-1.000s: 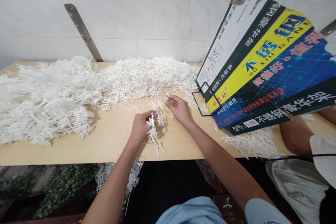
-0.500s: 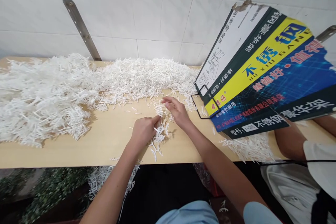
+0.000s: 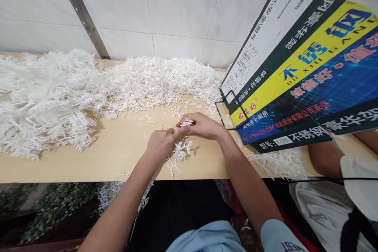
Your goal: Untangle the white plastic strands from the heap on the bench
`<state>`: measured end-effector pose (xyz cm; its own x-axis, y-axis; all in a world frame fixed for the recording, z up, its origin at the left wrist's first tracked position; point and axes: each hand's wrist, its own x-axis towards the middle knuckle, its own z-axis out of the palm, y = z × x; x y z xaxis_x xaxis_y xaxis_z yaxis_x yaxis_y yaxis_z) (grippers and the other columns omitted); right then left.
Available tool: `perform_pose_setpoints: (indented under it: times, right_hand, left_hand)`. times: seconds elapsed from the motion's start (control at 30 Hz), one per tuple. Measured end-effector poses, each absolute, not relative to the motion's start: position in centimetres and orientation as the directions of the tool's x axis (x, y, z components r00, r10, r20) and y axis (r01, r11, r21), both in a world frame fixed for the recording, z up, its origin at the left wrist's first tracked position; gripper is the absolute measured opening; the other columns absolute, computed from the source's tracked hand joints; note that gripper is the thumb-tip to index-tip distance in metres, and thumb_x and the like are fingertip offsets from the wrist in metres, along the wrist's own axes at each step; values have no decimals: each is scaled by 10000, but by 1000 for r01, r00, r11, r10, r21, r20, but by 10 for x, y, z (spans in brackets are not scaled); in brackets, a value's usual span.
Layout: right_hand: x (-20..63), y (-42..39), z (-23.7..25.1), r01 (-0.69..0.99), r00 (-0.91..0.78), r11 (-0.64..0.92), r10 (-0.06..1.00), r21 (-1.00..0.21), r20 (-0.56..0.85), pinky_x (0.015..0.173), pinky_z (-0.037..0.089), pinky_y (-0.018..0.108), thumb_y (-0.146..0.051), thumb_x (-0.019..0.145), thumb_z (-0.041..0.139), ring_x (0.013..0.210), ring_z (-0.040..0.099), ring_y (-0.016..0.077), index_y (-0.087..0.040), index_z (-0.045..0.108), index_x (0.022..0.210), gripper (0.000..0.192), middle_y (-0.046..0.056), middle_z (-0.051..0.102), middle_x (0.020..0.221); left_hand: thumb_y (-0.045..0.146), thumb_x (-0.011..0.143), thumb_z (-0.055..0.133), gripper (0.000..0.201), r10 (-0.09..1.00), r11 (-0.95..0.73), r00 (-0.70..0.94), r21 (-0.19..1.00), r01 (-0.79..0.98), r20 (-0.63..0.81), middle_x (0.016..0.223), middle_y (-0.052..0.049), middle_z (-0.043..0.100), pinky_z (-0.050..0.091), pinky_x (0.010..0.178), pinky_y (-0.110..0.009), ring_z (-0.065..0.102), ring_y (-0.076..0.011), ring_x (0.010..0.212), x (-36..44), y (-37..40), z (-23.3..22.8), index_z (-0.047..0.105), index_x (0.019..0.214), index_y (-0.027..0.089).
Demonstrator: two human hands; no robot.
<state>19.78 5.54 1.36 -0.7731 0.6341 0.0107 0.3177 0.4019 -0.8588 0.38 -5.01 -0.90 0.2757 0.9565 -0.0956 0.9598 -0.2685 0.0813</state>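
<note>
My right hand (image 3: 205, 125) is closed, with several short white plastic sprigs (image 3: 186, 123) between its curled fingers and thumb. Right beside it is my left hand (image 3: 162, 141), its thumb and fingers pressed together at the top of a small clump of white branched plastic pieces (image 3: 181, 150). The left fingertips are partly hidden, and the two hands' fingertips meet or nearly meet. Behind the hands, a long heap of short white pieces (image 3: 165, 76) lies on the wooden board (image 3: 124, 141).
A larger heap of branched white strands (image 3: 44, 98) covers the left. At right a printed cardboard sheet (image 3: 298, 75) stands in a black wire holder (image 3: 220, 116). Beyond it, a co-worker's arm (image 3: 325, 155) shows. A metal bracket (image 3: 85, 19) is on the tiled wall; green artificial foliage (image 3: 65, 204) is below the board.
My right hand has moved in against my left, its fingers closing around the small white sprigs. The left hand stays nearly in place. The view has shifted slightly.
</note>
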Motion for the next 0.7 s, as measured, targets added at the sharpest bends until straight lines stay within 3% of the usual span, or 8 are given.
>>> perform_pose_setpoints:
  times: [0.1,0.27,0.4,0.57,0.7]
  right_hand:
    - [200,56,8,277,-798,380,602,-882,8,767,535,303,-492,900,729,890,719,225,-195,847,939,322,72,802,1006]
    - [204,54,-2,280,-713,287,701,-916,2,725,521,306,-404,846,777,816,710,220,-197,861,970,255,61,815,910]
    - [202,50,-9,288,-630,311,774,-906,65,645,490,282,-427,882,739,687,672,181,-196,847,889,255,22,764,735]
    - [188,46,-20,235,-387,183,918,-955,81,533,507,281,-459,897,702,520,661,160,-196,788,804,292,22,730,686]
    - [181,53,-29,121,-155,53,987,-991,34,414,458,263,-565,862,719,479,634,166,-185,711,744,398,40,684,623]
  left_hand:
    - [144,938,493,514,954,-282,288,73,957,-89,934,-78,714,411,641,-306,698,-229,767,5,-51,-8,622,1416,283]
    - [97,880,534,583,972,-218,225,98,971,-65,898,-50,717,371,619,-295,692,-201,756,5,-53,-5,604,1418,309]
    - [77,847,539,568,989,-144,146,146,979,-5,869,-29,724,307,599,-300,668,-191,739,3,-54,-7,634,1350,324]
    - [80,814,535,369,990,-139,140,202,969,12,819,-29,733,232,597,-316,630,-203,692,3,-51,-9,702,1078,276]
    - [82,761,535,360,986,-158,166,241,957,-12,734,-28,716,218,608,-319,630,-227,679,1,-49,-8,696,1021,271]
